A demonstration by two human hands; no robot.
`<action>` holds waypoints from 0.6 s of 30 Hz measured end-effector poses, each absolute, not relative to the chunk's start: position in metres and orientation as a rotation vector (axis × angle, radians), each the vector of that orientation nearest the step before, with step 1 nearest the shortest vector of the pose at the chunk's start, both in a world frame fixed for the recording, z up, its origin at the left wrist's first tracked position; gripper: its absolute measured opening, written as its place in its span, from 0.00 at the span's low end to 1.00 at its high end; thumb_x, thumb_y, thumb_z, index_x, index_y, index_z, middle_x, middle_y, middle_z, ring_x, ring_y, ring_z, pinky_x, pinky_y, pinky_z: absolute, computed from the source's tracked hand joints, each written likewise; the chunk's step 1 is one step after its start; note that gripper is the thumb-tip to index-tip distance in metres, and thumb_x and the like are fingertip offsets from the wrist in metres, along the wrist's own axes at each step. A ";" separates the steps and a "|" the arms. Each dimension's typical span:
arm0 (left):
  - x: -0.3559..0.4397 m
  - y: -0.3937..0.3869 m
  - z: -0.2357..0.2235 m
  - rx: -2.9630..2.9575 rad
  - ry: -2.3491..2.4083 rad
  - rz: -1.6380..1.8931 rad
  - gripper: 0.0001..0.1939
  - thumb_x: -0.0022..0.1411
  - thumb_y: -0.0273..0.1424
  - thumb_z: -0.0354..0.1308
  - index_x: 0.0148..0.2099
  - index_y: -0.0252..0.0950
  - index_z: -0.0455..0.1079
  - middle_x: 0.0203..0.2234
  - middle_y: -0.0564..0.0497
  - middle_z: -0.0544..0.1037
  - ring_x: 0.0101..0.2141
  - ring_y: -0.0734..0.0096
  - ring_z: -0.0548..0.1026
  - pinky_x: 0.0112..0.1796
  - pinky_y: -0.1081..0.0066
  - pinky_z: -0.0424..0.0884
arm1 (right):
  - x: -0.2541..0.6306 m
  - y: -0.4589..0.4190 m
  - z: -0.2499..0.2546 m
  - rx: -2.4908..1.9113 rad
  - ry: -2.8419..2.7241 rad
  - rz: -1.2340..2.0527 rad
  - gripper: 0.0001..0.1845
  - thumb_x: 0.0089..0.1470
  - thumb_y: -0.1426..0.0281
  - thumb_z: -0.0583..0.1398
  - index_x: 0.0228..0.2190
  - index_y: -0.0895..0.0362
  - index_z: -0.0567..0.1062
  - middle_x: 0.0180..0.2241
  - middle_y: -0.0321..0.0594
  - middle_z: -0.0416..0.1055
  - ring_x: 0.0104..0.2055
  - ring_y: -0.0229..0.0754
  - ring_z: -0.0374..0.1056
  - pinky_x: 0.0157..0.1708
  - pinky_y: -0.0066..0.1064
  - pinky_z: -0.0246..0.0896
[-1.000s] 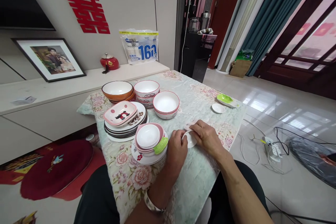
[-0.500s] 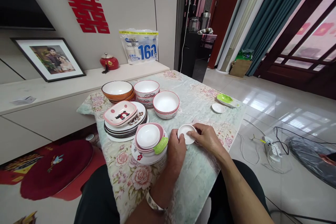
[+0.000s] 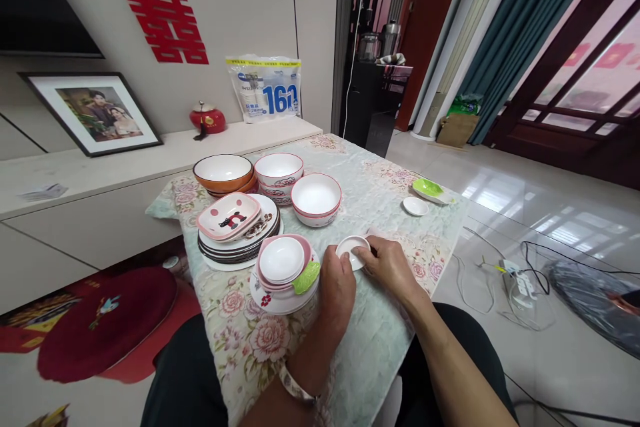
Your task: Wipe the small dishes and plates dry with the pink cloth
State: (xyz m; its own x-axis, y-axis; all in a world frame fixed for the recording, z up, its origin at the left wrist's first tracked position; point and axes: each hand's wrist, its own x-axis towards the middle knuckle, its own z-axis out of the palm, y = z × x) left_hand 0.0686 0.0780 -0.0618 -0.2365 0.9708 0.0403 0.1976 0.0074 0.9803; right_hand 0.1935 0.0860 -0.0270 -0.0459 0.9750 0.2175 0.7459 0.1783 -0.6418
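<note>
Between my two hands is a small white dish [image 3: 353, 252], tilted a little just above the cloth. My left hand [image 3: 338, 290] grips its left edge, thumb toward the rim. On the right edge, my right hand [image 3: 390, 265] is closed with its thumb over the inside of the dish. Left of my left hand stands a stack of small dishes: white saucers [image 3: 281, 259] on top, a pink dish and a green leaf-shaped piece [image 3: 307, 278] under them, a flowered plate [image 3: 273, 303] at the bottom. Another small white dish [image 3: 416, 206] lies at the right beside a green leaf-shaped dish [image 3: 429, 189].
Behind are stacked plates [image 3: 220, 257] topped by a pink-rimmed cartoon dish [image 3: 229, 215], orange bowls [image 3: 223, 173], and red-rimmed white bowls [image 3: 316, 197]. A flowered cloth [image 3: 270, 340] covers the table. A cabinet along the wall carries a photo frame [image 3: 90, 150], a red pot [image 3: 207, 120] and a plastic bag [image 3: 265, 90].
The white dish has shifted slightly up and left and is tilted more. My right hand has moved a little left with it; the stacks stay where they were.
</note>
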 end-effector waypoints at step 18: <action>0.075 0.081 -0.057 0.586 0.807 1.273 0.15 0.57 0.36 0.57 0.44 0.33 0.69 0.35 0.43 0.81 0.35 0.63 0.80 0.39 0.64 0.74 | 0.194 0.089 -0.040 -1.506 -1.881 -0.144 0.08 0.57 0.74 0.54 0.33 0.56 0.73 0.31 0.42 0.71 0.31 0.42 0.66 0.32 0.31 0.58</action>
State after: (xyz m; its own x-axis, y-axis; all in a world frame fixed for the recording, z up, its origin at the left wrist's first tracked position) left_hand 0.0754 0.0811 -0.0573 0.0915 0.9754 -0.2004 -0.5973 0.2148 0.7727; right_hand 0.1943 0.0886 -0.0399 -0.0667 0.8096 0.5832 0.8888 0.3138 -0.3339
